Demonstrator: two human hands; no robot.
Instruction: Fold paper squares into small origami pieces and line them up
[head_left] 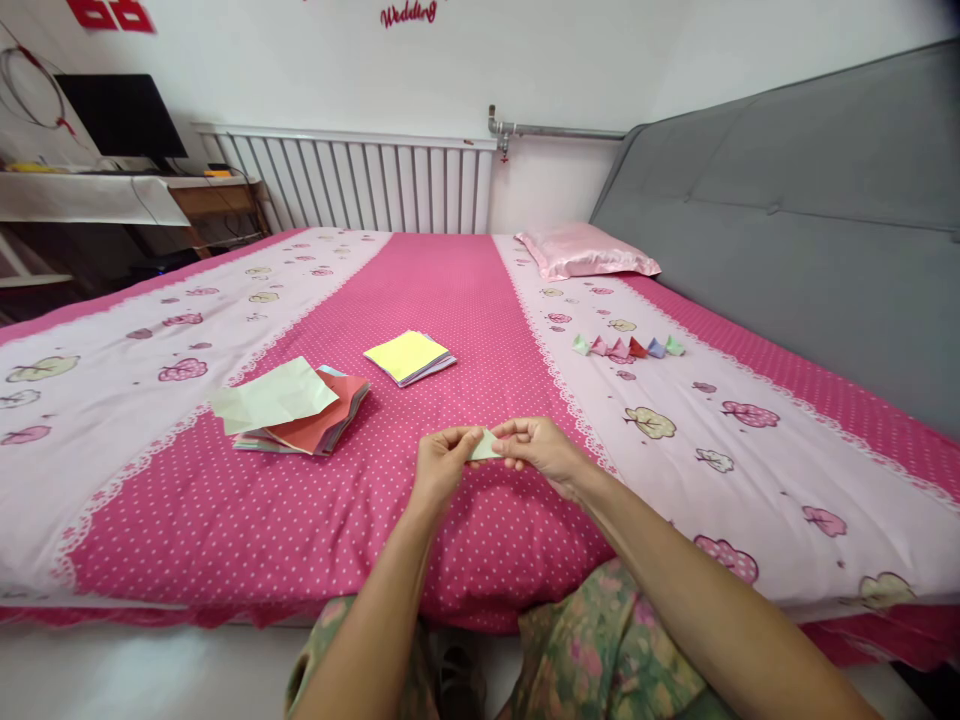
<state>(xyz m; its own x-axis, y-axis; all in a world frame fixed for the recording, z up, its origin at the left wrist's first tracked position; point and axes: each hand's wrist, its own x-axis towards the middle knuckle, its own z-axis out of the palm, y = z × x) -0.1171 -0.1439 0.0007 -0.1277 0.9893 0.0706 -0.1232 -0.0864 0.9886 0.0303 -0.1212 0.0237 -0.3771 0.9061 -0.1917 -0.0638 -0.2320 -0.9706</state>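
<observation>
Your hands pinch a folded paper over the bed.
Your left hand (442, 462) and right hand (540, 447) grip the pale green paper (485, 447); two paper stacks (409, 357) lie beyond.

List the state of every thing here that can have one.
Small paper: pale green, folded, held between both hands.
Left hand: pinching its left end.
Right hand: pinching its right end.
Yellow-topped stack: neat, flat on the bed.
Mixed pile: loose, fanned, creased sheet on top.
Folded pieces: lined in a row.
Monitor: screen dark.
</observation>
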